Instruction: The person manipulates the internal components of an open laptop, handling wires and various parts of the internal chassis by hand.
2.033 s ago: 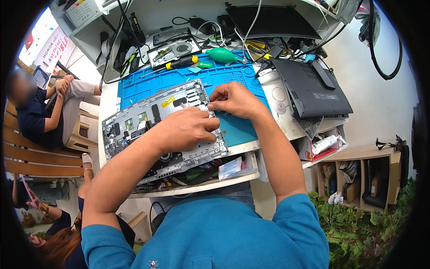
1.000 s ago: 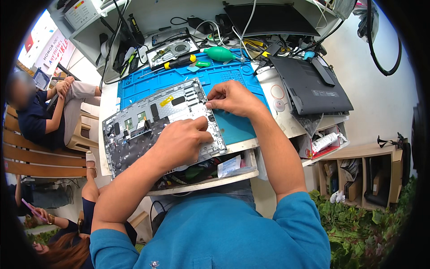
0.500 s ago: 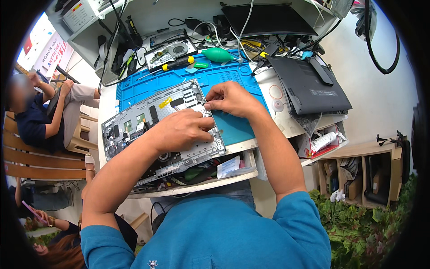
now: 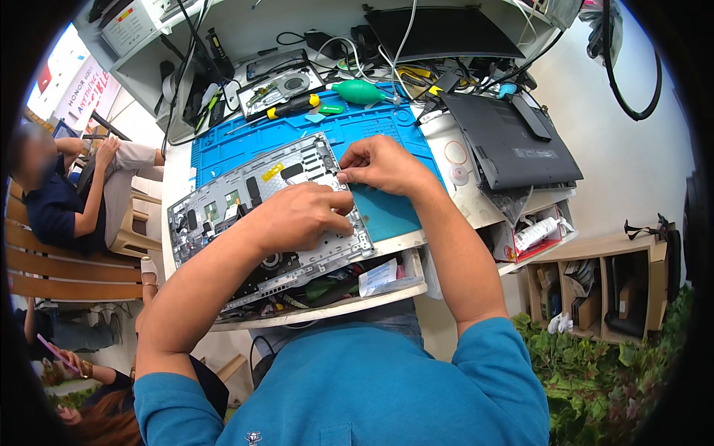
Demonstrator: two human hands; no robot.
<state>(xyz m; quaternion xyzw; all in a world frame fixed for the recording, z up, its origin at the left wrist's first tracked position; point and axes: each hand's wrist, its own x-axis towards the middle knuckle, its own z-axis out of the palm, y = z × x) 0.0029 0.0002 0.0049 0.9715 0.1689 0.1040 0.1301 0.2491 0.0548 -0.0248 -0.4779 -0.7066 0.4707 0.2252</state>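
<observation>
A silver-grey laptop chassis (image 4: 245,175), its inner side up with screw posts, cut-outs and a yellow sticker, lies slanted across the front left of the blue repair mat (image 4: 394,215). Over its right part my left hand (image 4: 309,215) is closed, fingers curled down against the metal; whatever is between the fingertips is hidden. My right hand (image 4: 390,167) pinches at the chassis's right edge, thumb and forefinger together there.
Behind the mat lie a yellow-black screwdriver (image 4: 294,106), a green air blower (image 4: 358,92) and another opened laptop part (image 4: 279,89). A dark laptop base (image 4: 513,141) stands at the right. An open drawer (image 4: 387,286) sits below the bench's front edge. People sit at the left.
Both hands stay at nearly the same places on the chassis. The whole view has shifted very slightly; no object has visibly moved.
</observation>
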